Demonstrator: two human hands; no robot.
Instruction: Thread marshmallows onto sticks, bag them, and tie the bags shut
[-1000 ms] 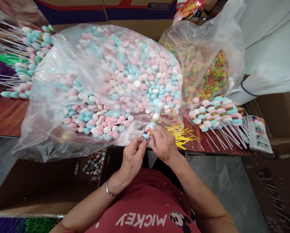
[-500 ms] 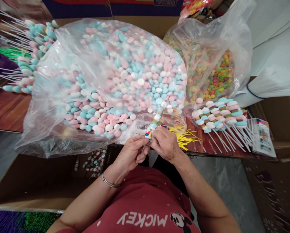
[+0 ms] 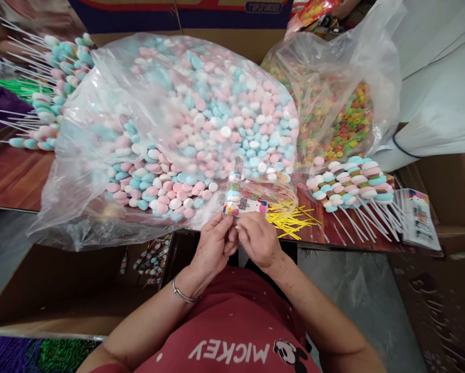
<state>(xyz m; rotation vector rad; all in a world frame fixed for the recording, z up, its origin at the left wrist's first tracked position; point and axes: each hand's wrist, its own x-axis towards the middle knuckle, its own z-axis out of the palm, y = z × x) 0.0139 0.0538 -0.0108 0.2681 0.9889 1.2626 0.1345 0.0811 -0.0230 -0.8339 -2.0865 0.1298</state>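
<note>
A candy skewer (image 3: pixel 234 190) in a clear printed wrapper points away from me, just above the table's front edge. My left hand (image 3: pixel 215 237) is closed around its lower end, thumb on top. Beside it, my right hand (image 3: pixel 260 239) is curled with the fingertips pinched at the same end of the wrapper. What lies between the right fingertips is too small to make out. Yellow twist ties (image 3: pixel 292 219) lie scattered to the right of my hands. A card with coloured print (image 3: pixel 251 206) lies just beyond my right hand.
A big clear bag of pastel candies (image 3: pixel 201 114) covers the table's middle. Behind right is a bag of small ring candies (image 3: pixel 349 122). Finished skewers (image 3: pixel 352 184) lie right, near a stack of printed wrappers (image 3: pixel 419 220). More skewers (image 3: pixel 67 65) stand left. Below is an open cardboard box (image 3: pixel 61 290).
The wrapped skewer has swung from leaning right to pointing nearly straight ahead. Both hands have shifted slightly left and toward me, and the right fingers have moved down to the wrapper's lower end.
</note>
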